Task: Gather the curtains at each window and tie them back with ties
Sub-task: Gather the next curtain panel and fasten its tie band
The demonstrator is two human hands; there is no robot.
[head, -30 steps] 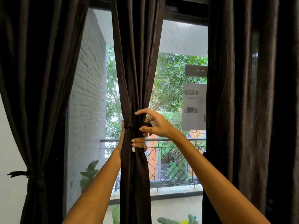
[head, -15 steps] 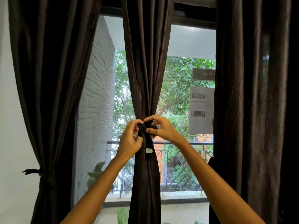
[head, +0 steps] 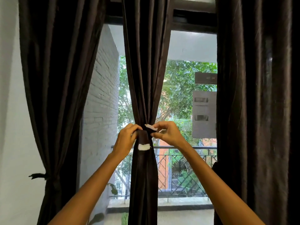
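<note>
At the window's middle, the left hand clamps the tie around the gathered curtain; the right hand pinches its loose end, best pulled snug before fastening.

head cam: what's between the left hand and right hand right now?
The gathered middle curtain with its dark tie; the left hand and right hand each pinch an end, as the head view shows.
</note>
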